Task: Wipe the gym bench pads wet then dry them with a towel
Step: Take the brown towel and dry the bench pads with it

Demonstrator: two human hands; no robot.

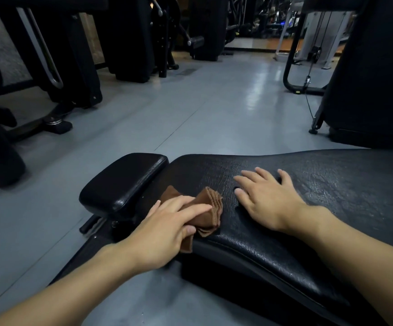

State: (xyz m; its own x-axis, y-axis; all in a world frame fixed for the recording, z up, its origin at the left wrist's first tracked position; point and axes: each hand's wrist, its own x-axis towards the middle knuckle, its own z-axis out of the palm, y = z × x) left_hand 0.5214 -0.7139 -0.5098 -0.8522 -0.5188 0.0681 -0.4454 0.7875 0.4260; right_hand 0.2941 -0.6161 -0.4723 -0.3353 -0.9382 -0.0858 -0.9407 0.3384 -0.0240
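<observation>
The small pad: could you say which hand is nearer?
Left. The left hand, gripping the cloth, is just beside the small pad; the right hand rests on the long pad.

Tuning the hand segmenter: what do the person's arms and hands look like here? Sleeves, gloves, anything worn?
The left forearm and right forearm are bare to the frame edge, with no sleeves in view. The left hand and right hand are ungloved, with no rings, watch or wristbands visible. Nails look short and unpainted. No markings show.
</observation>
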